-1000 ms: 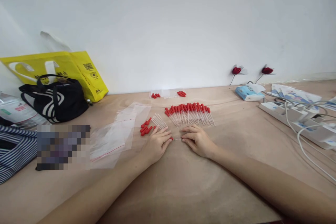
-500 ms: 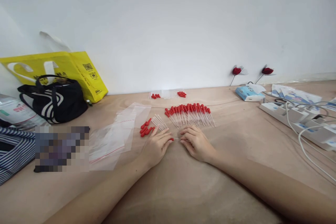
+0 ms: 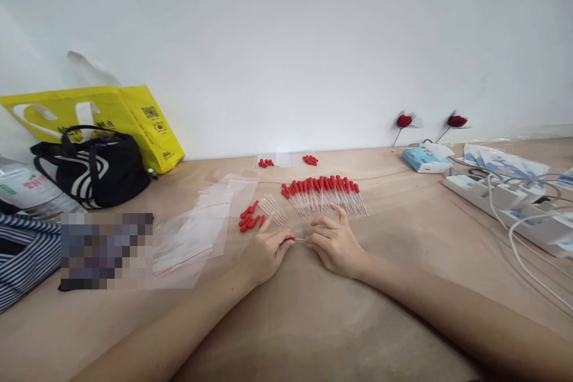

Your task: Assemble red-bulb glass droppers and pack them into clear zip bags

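My left hand (image 3: 267, 252) pinches a red rubber bulb (image 3: 290, 239), most of it hidden by the fingers. Between the hands runs a thin clear dropper tube (image 3: 301, 240), its left end meeting the bulb. My right hand (image 3: 335, 245) grips the tube's other end, with the index finger lifted. Beyond the right hand lies a row of droppers with red bulbs (image 3: 322, 188), tubes toward me. Several loose red bulbs (image 3: 250, 216) and several bare clear tubes (image 3: 273, 209) rest just past the left hand.
Clear zip bags (image 3: 192, 233) lie spread at left, near a black bag (image 3: 96, 170) and a yellow bag (image 3: 147, 125). By the wall are small bags with red bulbs (image 3: 310, 160). A tissue pack (image 3: 425, 159) and a power strip (image 3: 510, 206) with cables sit at right.
My right hand's index finger has lifted and spread from the other fingers. Both hands stay in nearly the same place, still on the bulb and tube.
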Demonstrator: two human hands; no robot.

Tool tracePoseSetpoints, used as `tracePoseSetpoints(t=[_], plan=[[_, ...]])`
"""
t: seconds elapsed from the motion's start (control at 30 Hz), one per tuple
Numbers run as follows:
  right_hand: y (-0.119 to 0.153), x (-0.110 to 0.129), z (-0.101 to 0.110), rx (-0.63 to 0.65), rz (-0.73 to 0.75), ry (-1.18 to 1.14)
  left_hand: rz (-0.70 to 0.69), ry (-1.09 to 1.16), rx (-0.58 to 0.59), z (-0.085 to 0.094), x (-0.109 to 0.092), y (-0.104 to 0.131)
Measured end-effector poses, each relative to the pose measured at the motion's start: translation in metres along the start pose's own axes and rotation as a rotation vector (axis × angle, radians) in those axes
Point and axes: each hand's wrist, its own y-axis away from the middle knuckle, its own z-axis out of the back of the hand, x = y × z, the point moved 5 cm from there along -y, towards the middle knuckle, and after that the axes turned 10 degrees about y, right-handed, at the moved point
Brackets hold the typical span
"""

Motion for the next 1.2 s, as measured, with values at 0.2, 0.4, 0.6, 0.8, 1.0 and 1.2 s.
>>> tracePoseSetpoints(t=[0.2,0.4,0.6,0.8,1.0,1.2], plan=[[-0.0003,-0.0016,-0.0019,0.027,-0.01,-0.046,0.019,0.031,0.04,-0.0019,0.0019,-0.0002],[0.0012,-0.0035,-0.0034,0.044,-0.068,-0.08,0.028,0.04,0.044,-0.0015,0.0029,-0.0005],[0.0005,-0.0029,-0.0048,0.058,-0.041,-0.103,0.006,0.057,0.033,-0.001,0.0007,-0.0002],[-0.0006,-0.0029,-0.0044,0.059,-0.02,-0.158,0.004,0.043,0.028,-0.0003,0.0005,-0.0005],[-0.0007,-0.0038,-0.0051,0.046,0.017,-0.187,-0.003,0.082,0.029,0.0,0.0002,-0.0022],[-0.0027,-0.0019,-0.0011,0.013,0.096,-0.149,-0.003,0.135,0.032,0.0006,-0.0005,-0.0026]])
